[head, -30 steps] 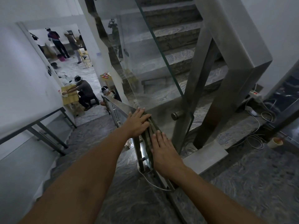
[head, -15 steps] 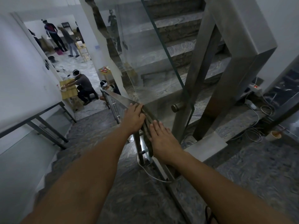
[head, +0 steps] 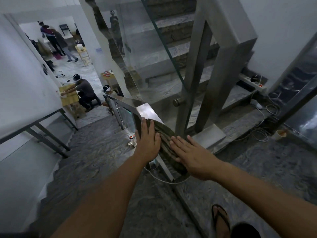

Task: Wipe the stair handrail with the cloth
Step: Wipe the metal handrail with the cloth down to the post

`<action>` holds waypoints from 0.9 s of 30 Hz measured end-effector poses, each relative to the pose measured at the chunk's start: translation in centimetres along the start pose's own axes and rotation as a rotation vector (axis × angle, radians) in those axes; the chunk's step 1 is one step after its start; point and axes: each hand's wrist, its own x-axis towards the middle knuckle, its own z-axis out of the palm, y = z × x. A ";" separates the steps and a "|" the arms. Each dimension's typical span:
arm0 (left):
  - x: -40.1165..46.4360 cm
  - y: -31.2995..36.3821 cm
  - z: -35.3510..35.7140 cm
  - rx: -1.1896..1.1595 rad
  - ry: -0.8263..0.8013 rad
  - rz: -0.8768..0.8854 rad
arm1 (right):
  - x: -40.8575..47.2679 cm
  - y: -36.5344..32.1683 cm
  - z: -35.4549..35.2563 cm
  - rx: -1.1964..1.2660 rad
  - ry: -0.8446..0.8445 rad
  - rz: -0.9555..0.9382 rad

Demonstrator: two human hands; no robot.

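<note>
A steel handrail (head: 145, 110) runs from the landing down the stairs, its bare shiny top showing beyond my hands. A dark olive cloth (head: 165, 135) lies lengthwise along the rail's near stretch. My left hand (head: 148, 140) presses the cloth's far left part, fingers pointing along the rail's left edge. Flat on the cloth's nearer right part lies my right hand (head: 190, 157), fingers spread. The cloth's near end is hidden under my right palm.
A glass panel (head: 154, 66) and steel posts (head: 190, 93) rise right of the rail. Cables and a power strip (head: 255, 85) lie on the landing with a paper cup (head: 281, 133). People work at small wooden tables (head: 68, 97) below. My sandalled foot (head: 221, 219) stands bottom right.
Both hands and the cloth have slid back along the rail towards me, uncovering more bare steel beyond them. The view has tilted down, bringing my foot into sight.
</note>
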 end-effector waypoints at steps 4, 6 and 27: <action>-2.1 1.2 0.8 0.089 0.033 0.033 | -2.3 2.8 1.1 -0.001 0.047 -0.020; -3.2 2.0 1.1 0.160 0.046 0.085 | -3.0 4.1 1.3 0.010 0.087 0.004; -5.1 12.3 7.0 0.539 -0.043 0.331 | -6.6 13.0 2.7 0.279 0.489 0.254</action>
